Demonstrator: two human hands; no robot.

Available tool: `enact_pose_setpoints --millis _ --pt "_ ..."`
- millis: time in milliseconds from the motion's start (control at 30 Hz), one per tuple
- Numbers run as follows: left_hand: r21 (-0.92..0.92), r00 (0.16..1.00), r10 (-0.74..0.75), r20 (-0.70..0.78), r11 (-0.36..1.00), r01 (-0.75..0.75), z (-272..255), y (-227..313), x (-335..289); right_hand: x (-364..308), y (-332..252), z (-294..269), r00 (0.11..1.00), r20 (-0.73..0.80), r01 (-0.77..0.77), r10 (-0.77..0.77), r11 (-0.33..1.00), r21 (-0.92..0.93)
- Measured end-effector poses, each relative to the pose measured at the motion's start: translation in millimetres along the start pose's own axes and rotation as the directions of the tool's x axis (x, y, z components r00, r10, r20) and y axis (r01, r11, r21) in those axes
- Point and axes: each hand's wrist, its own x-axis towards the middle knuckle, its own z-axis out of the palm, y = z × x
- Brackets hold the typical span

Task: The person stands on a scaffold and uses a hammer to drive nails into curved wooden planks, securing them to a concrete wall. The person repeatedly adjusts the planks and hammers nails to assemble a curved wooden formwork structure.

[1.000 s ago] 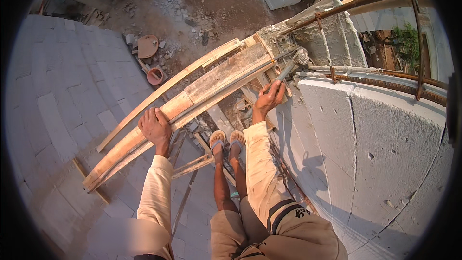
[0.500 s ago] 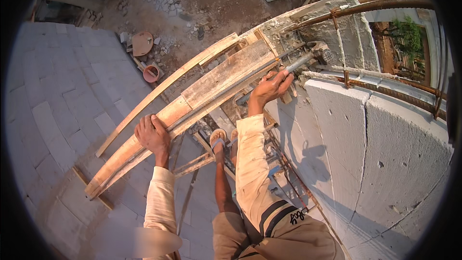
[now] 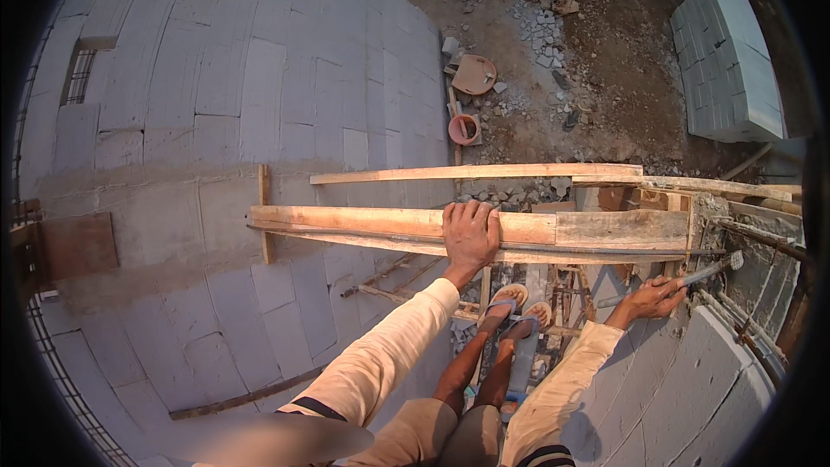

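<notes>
My left hand [image 3: 472, 240] is closed over a long wooden board [image 3: 346, 220], its fingers reaching the board's far edge. A thin dark metal rod [image 3: 596, 249] runs lengthwise along the near side of this board. At the right, my right hand [image 3: 654, 299] is wrapped round the handle of a hammer [image 3: 711, 271]. The hammer's head [image 3: 736, 260] points right, close to a rough mortared corner where reinforcing bars stick out. Part of the handle is hidden by my fingers.
Below the board are my sandalled feet [image 3: 510, 296] on narrow scaffold planks. Pale block walls [image 3: 259, 78] stand left and lower right [image 3: 683, 380]. Beyond lie rubble [image 3: 540, 35], a pink bucket [image 3: 464, 129] and stacked white blocks [image 3: 731, 60]. A second wooden strip [image 3: 475, 173] runs behind the board.
The view has swung left, so the board now lies nearly level and more of the left wall shows. Both hands keep their holds, left on the board and right on the hammer.
</notes>
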Motion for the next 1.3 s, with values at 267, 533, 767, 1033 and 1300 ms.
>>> enact_pose_setpoints --millis 267,533,767,1033,1300 --pt "0.037 0.994 0.076 -0.082 0.997 -0.073 5.3 -1.2 -0.9 -67.4 -5.5 -122.0 0.88 0.472 -0.022 0.048 0.998 -0.06" --pt "-0.001 0.996 0.086 -0.03 0.996 -0.086 3.3 -0.4 -1.3 -139.0 45.3 -292.9 0.693 0.546 -0.141 0.47 0.832 -0.536" --pt "-0.082 0.996 0.09 0.024 0.993 -0.088 -4.0 -0.8 -0.9 -154.8 83.0 -409.4 0.669 0.577 0.321 0.468 0.519 -0.792" --pt "-0.149 0.925 0.367 0.102 0.925 -0.35 -26.1 13.6 -13.2 -150.5 93.9 -447.6 0.697 0.377 0.172 0.61 0.368 -0.914" --pt "-0.284 0.835 0.523 0.173 0.838 -0.466 -8.9 78.5 -11.5 -147.5 95.2 -433.9 0.8 0.459 0.316 0.386 0.379 -0.87"
